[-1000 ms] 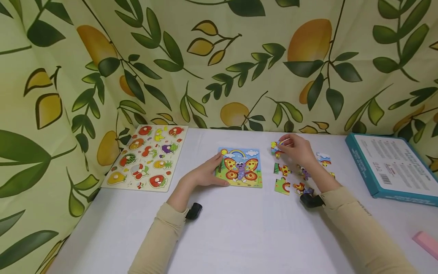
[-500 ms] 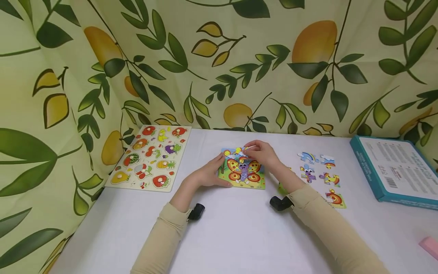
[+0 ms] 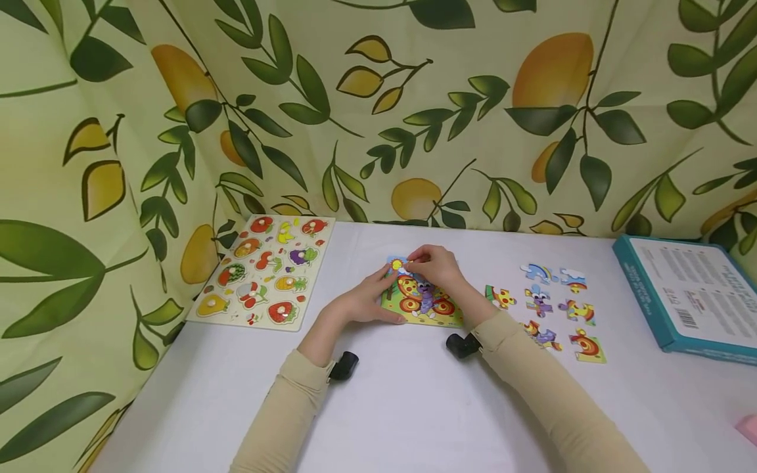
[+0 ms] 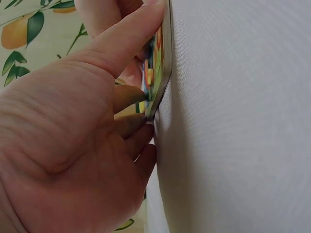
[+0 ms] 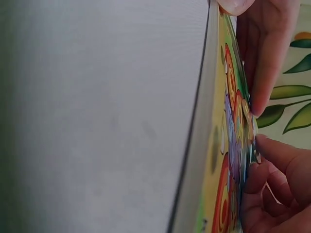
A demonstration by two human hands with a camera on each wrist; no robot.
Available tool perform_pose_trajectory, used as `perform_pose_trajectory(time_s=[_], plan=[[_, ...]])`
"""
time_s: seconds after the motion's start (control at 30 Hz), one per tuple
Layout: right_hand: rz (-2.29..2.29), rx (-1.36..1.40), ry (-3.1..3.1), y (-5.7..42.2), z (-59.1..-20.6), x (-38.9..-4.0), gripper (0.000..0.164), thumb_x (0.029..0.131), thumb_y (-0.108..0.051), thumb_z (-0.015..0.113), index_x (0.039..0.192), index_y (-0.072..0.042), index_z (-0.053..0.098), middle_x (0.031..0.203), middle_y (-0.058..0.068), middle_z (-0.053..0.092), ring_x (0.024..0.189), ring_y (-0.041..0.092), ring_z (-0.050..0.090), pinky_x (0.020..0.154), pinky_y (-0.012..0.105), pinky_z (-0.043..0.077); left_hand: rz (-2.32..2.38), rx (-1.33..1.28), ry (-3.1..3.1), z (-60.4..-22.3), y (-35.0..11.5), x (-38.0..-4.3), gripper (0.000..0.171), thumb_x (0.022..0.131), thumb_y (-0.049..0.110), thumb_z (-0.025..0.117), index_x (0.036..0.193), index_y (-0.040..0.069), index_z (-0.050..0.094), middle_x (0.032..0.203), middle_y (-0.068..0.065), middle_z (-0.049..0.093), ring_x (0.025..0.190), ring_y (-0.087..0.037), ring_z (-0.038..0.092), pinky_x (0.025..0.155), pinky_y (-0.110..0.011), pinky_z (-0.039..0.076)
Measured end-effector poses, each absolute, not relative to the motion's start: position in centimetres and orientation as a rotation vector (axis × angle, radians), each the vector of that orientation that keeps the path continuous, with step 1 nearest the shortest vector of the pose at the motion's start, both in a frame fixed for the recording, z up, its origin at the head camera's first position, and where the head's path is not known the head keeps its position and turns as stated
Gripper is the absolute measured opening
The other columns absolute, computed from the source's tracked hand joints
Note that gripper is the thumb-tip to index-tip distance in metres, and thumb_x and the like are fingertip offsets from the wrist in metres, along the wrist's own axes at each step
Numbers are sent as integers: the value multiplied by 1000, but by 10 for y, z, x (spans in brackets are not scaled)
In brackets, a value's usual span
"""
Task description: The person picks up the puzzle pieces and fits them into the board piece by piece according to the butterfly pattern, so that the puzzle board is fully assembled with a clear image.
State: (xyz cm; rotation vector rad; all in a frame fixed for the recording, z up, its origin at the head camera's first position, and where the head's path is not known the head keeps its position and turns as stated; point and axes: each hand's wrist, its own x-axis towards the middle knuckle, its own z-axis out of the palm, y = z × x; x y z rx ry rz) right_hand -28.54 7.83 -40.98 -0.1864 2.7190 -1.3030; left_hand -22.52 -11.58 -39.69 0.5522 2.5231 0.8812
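A square butterfly puzzle board (image 3: 422, 320) lies flat on the white table. My left hand (image 3: 368, 299) grips it at the left, thumb on the near corner and fingers along the left edge. Over the board's far left corner, my right hand (image 3: 440, 268) pinches a small puzzle piece (image 3: 397, 264) showing a yellow sun. The right wrist view has these fingertips close to the board's surface; they cover much of the piece. Whether it lies flush on the picture I cannot tell. My right hand and forearm hide the board's right part.
Several loose puzzle pieces (image 3: 539, 303) lie in rough rows right of the board. A fruit peg puzzle (image 3: 260, 272) is at the left back, a teal-edged box (image 3: 688, 292) at the right. Something pink (image 3: 748, 428) shows at the right edge. Patterned cloth (image 3: 414, 131) hangs behind.
My right hand has carried the sun puzzle piece leftward from the loose pieces to the board's far left corner. My left hand has stayed on the board. The view has shifted slightly.
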Motion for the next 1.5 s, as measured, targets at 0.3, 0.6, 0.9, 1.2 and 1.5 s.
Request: perform_pose_trajectory(time_s=[0.3, 0.6, 0.9, 1.2, 1.5], plan=[[-1125, -433, 2734, 84, -408, -283, 27, 87, -25, 74, 109, -9, 69, 106, 8, 65, 87, 22, 53, 74, 33, 44, 832, 573, 2541, -395, -115, -224, 94, 84, 38, 77, 156, 12, 23, 164, -5, 3, 149, -29, 6, 117, -49, 17], [-1058, -560, 2721, 88, -404, -279, 36, 86, -23, 75, 118, -8, 66, 117, 12, 60, 91, 23, 49, 75, 33, 42, 802, 582, 2554, -395, -114, -224, 95, 84, 40, 76, 156, 11, 21, 164, -5, 3, 149, -28, 6, 117, -47, 18], [-1073, -521, 2751, 89, -409, -280, 36, 88, -23, 74, 120, -9, 65, 122, 14, 57, 106, 28, 51, 93, 45, 43, 771, 577, 2566, -397, -113, -225, 94, 84, 43, 76, 156, 16, 23, 164, -4, 3, 149, -28, 6, 117, -49, 18], [-1118, -522, 2744, 90, -412, -284, 37, 86, -23, 77, 117, -7, 64, 103, 8, 58, 86, 21, 50, 75, 32, 42, 696, 591, 2639, -398, -112, -224, 93, 80, 48, 77, 155, 18, 29, 163, -6, 9, 148, -30, 12, 116, -50, 20], [-1144, -528, 2686, 92, -412, -287, 38, 86, -21, 76, 119, -7, 64, 105, 8, 57, 87, 21, 51, 76, 31, 44, 664, 630, 2661, -397, -112, -226, 94, 80, 49, 77, 154, 15, 30, 163, -6, 9, 149, -28, 6, 117, -49, 17]])
